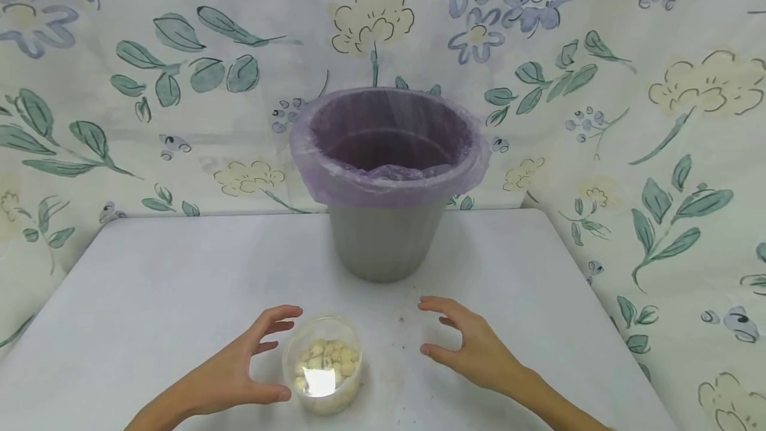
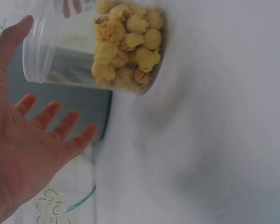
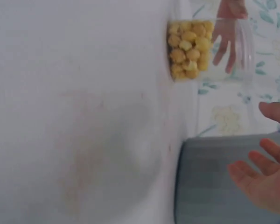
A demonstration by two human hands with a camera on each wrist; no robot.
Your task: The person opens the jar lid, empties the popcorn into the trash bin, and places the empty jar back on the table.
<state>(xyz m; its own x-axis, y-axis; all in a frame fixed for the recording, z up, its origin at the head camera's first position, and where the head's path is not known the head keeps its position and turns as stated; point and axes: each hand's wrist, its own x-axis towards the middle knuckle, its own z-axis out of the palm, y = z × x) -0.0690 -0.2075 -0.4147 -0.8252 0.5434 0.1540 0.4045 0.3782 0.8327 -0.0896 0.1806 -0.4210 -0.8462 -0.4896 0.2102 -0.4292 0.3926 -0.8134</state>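
Note:
A clear plastic jar (image 1: 323, 371), part filled with yellow popcorn (image 2: 126, 46), stands upright on the white table near its front. Bright glare lies across the jar's top; whether a clear lid covers it I cannot tell. Just left of the jar is my left hand (image 1: 242, 361), thumb and fingers spread apart around its near side without gripping it. My right hand (image 1: 473, 348) hovers farther off to the jar's right, fingers bent loosely and holding nothing. In the right wrist view the jar (image 3: 224, 51) lies between both hands, with left fingers showing behind it.
A grey bin (image 1: 385, 238) lined with a purple plastic bag (image 1: 383, 191) stands behind the jar at the table's back edge. Small crumbs (image 1: 402, 319) dot the white table (image 1: 179, 271). Floral cloth (image 1: 179, 85) hangs behind and at both sides.

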